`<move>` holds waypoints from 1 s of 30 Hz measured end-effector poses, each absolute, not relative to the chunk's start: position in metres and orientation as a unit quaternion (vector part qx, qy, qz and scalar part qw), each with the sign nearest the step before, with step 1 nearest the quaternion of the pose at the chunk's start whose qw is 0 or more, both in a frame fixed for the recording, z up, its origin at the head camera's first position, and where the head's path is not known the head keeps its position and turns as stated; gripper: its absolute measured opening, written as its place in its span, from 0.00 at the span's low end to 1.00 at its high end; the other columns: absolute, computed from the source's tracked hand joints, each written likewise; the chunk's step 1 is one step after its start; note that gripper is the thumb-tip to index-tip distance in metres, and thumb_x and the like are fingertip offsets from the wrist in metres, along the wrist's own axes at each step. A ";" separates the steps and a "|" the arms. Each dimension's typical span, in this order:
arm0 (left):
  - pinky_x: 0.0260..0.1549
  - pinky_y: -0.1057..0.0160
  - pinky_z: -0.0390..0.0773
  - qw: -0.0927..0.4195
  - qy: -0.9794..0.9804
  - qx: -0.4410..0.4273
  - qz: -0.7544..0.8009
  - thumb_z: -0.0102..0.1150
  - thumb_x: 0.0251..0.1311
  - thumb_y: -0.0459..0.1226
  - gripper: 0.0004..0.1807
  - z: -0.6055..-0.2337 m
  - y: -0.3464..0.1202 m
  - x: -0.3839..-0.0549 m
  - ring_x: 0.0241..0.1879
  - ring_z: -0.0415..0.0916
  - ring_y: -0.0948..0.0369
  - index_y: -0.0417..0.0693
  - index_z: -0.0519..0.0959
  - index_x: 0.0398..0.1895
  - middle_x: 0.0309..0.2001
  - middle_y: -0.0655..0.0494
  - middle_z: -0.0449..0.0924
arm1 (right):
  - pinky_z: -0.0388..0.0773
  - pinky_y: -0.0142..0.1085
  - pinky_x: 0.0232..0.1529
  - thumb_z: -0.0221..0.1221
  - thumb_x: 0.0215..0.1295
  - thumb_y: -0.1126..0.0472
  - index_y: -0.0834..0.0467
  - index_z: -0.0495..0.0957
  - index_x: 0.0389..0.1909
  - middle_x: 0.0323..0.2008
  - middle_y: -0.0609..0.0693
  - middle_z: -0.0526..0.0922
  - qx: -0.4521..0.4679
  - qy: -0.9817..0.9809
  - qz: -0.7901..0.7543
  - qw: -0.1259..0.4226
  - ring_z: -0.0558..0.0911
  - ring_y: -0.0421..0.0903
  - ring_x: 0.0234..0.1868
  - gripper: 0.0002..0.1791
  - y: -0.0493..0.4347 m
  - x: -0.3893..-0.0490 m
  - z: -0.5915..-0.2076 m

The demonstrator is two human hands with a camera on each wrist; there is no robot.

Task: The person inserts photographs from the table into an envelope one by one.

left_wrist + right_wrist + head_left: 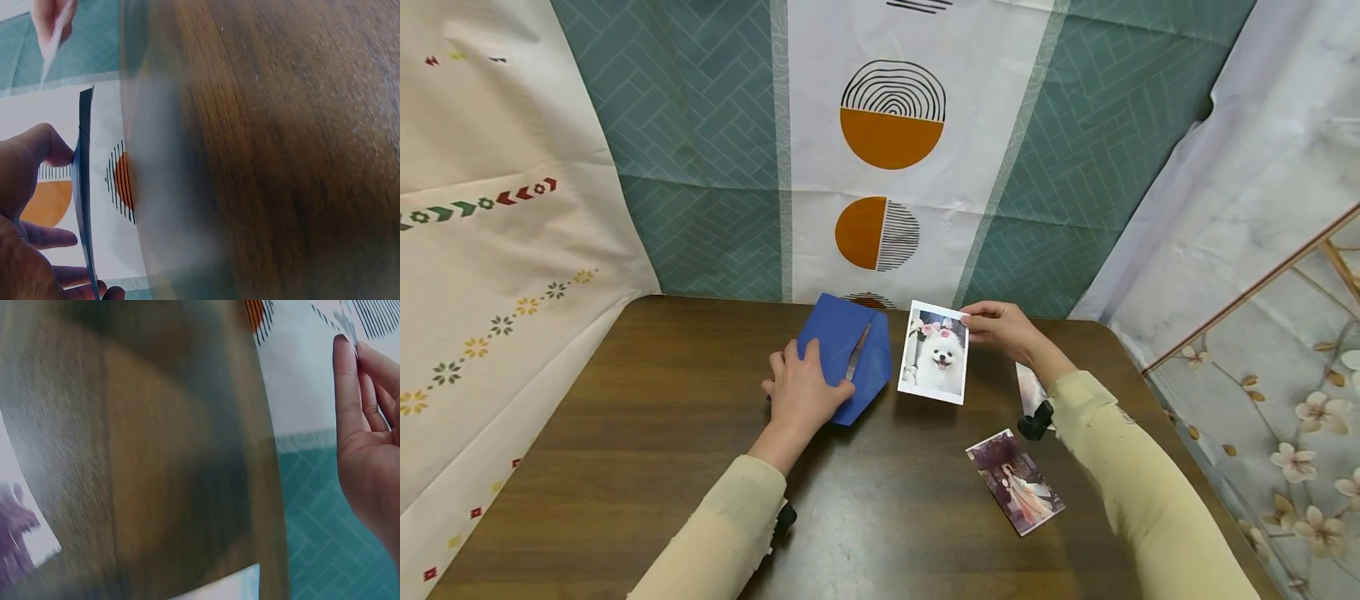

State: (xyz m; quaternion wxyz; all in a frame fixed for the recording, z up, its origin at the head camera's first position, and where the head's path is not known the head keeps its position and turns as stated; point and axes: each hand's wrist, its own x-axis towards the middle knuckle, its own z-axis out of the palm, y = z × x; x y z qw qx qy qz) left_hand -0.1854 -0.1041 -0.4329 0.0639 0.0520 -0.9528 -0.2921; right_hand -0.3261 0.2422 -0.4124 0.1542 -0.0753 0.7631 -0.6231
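My left hand point(803, 385) holds a blue envelope point(838, 333) above the back of the table, its thumb and fingers spread over it. The envelope's flap point(877, 358) stands a little away from its body, leaving a narrow gap. Seen edge-on in the left wrist view, the envelope point(85, 181) sits between the thumb and fingers. To its right, my right hand point(1003, 329) pinches the upper right edge of a white-bordered photo point(936, 354) of a fluffy white dog with flowers on its head. In the right wrist view, the right hand point(372, 419) grips the photo's thin edge.
On the wooden table point(647, 467) lies a purple-toned photo point(1018, 487) of a figure in a long robe. Another pale photo point(1030, 390) is partly hidden under the right forearm. Patterned curtains point(715, 150) hang behind the table and at both sides.
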 end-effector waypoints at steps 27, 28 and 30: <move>0.58 0.22 0.67 0.062 -0.956 0.059 -0.280 0.71 0.58 0.53 0.51 -0.428 -0.100 -0.186 0.74 0.54 0.32 0.29 0.66 0.77 0.78 0.28 0.57 | 0.89 0.38 0.43 0.64 0.73 0.70 0.72 0.83 0.53 0.38 0.52 0.88 -0.112 0.783 -0.566 0.230 0.88 0.44 0.38 0.12 0.171 -0.325 -0.437; 0.58 0.22 0.67 0.063 -0.956 0.060 -0.279 0.71 0.58 0.53 0.51 -0.428 -0.100 -0.186 0.74 0.54 0.32 0.29 0.66 0.77 0.78 0.28 0.57 | 0.88 0.38 0.43 0.64 0.74 0.70 0.73 0.82 0.53 0.38 0.52 0.88 -0.114 0.785 -0.564 0.232 0.88 0.44 0.38 0.12 0.171 -0.325 -0.438; 0.58 0.22 0.67 0.064 -0.956 0.061 -0.279 0.71 0.58 0.53 0.51 -0.429 -0.101 -0.186 0.74 0.54 0.32 0.29 0.66 0.77 0.78 0.28 0.57 | 0.88 0.37 0.42 0.64 0.74 0.70 0.73 0.82 0.53 0.38 0.53 0.88 -0.114 0.788 -0.558 0.234 0.88 0.44 0.38 0.12 0.170 -0.325 -0.438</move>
